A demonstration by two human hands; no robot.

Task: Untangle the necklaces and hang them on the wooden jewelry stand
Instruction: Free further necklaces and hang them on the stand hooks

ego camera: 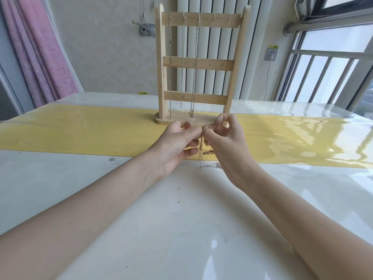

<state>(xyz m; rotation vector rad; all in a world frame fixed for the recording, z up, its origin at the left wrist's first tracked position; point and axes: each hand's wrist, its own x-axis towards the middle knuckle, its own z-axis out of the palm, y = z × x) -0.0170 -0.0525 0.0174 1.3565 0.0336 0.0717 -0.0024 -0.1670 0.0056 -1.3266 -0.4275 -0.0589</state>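
Observation:
A wooden jewelry stand (230,63) rises at the far middle of the table, with three thin chains (182,57) hanging from hooks on its top bar. Two hooks at the right of that bar are bare. In front of the stand's base, my left hand (177,142) and my right hand (224,142) meet fingertip to fingertip and pinch a thin tangled necklace (201,150). The chain hangs down between the hands, and its lower end lies bunched on the table by my right wrist.
A yellow runner (80,130) crosses the glossy white table (181,219) under the stand. A pink curtain (36,53) hangs at the left, a white radiator (212,37) stands behind the stand, and a barred window (327,73) is at the right.

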